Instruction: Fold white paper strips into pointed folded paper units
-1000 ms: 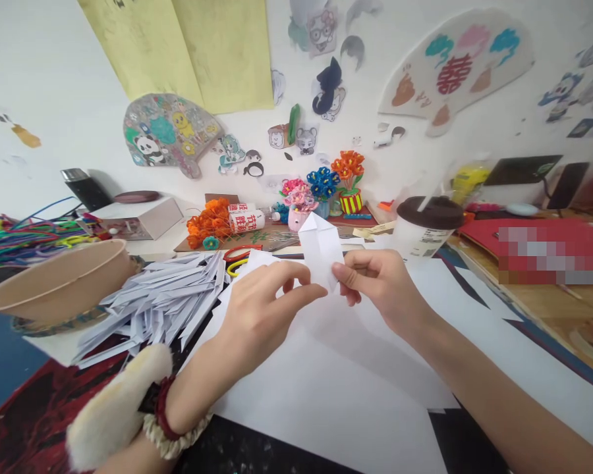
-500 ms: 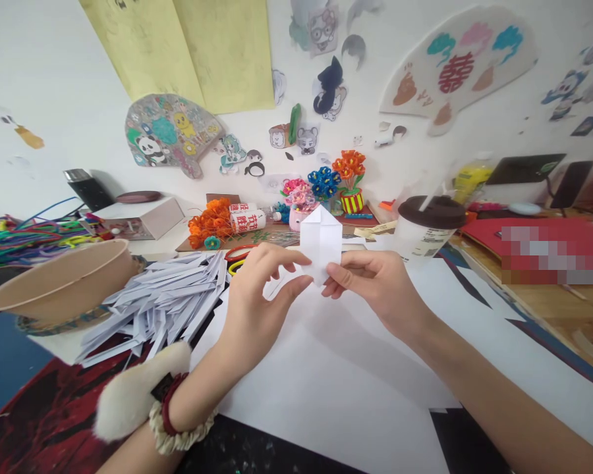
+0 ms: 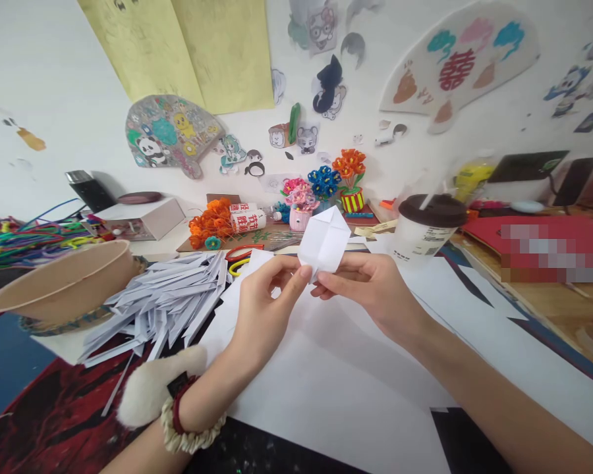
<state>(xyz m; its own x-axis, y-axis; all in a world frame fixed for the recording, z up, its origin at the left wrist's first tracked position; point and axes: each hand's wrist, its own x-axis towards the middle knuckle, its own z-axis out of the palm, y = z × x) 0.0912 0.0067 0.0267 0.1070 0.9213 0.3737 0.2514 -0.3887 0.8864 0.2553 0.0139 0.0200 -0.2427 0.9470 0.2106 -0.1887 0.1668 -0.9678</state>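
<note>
A small piece of folded white paper [image 3: 325,241] is held up above the desk, tilted to the right, with a pointed top and crease lines across it. My left hand [image 3: 271,303] pinches its lower left corner between thumb and fingers. On the lower right, my right hand [image 3: 370,283] grips it, thumb in front and fingers behind. Large white paper sheets [image 3: 336,395] lie flat below both hands. To the left of my left hand is a heap of folded white paper strips [image 3: 168,296].
A beige oval bowl [image 3: 59,280] stands at the left. Yellow- and red-handled scissors [image 3: 240,258] lie behind my left hand. A lidded cup [image 3: 427,227] stands at the right, near a red folder [image 3: 494,240]. Craft flowers [image 3: 350,164] line the back. A white fluffy thing [image 3: 153,388] lies by my left wrist.
My left hand has moved right and closed on the paper's lower left corner. The paper has tilted to the right, and my right hand has shifted slightly left.
</note>
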